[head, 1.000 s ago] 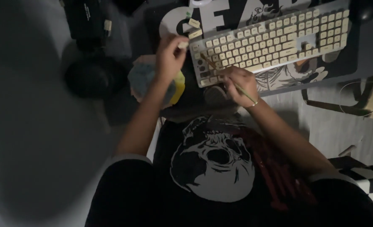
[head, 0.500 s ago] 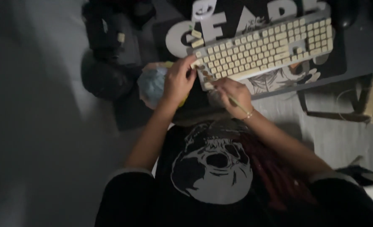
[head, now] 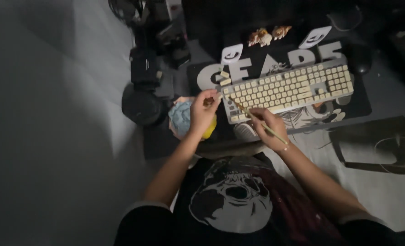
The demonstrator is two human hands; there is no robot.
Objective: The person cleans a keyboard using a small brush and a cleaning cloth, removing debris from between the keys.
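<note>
Here, the right hand [head: 267, 128] is gripping a thin brush [head: 257, 120] at the cream keyboard [head: 293, 86]'s left end, while the left hand [head: 203, 111] is pinching a small keycap [head: 208, 101] just beside it; cleaning seems underway, needing gentle strokes.

Cream keyboard [head: 289, 87], thin brush [head: 257, 120] slanted, perhaps touching

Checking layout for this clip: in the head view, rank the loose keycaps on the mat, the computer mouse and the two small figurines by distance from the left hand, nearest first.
From the left hand:
1. Loose keycaps, just above it at the keyboard's left corner.
2. Two small figurines, farther up, behind the keyboard.
3. Computer mouse, far right, past the keyboard's end.
</note>
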